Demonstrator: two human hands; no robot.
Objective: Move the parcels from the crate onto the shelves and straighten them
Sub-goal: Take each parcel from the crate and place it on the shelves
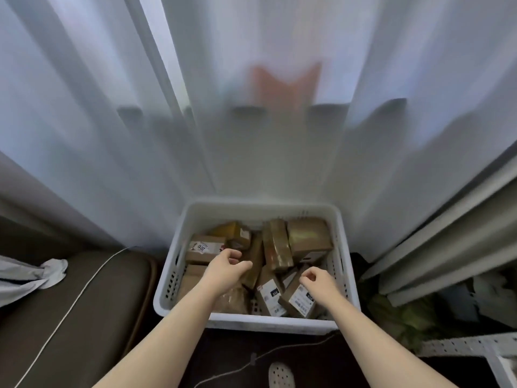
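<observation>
The crate (260,322), white with perforated walls, stands on the floor directly beneath both hands and holds all the parcels. Left hand (227,265): fingers loosely curled, thumb extended, gripping nothing; it hovers over the crate's middle. Just beyond its fingertips, to their left, lies a brown parcel with a printed label (205,247). Just beyond the thumb stands a tall taped parcel (277,245), tilted, with a squat brown parcel (307,236) touching its right side. Right hand (319,279): fingers curled downward and bunched close together. Directly below those fingers a white-labelled parcel (300,302) leans on edge; the fingertips appear to be at its upper edge, but contact cannot be confirmed. A second labelled parcel (269,296) stands left of the right fingers, between the two hands. The shelf unit (436,264) is well apart, right of the right hand. A white curtain (251,135) hangs beyond all fingertips.
</observation>
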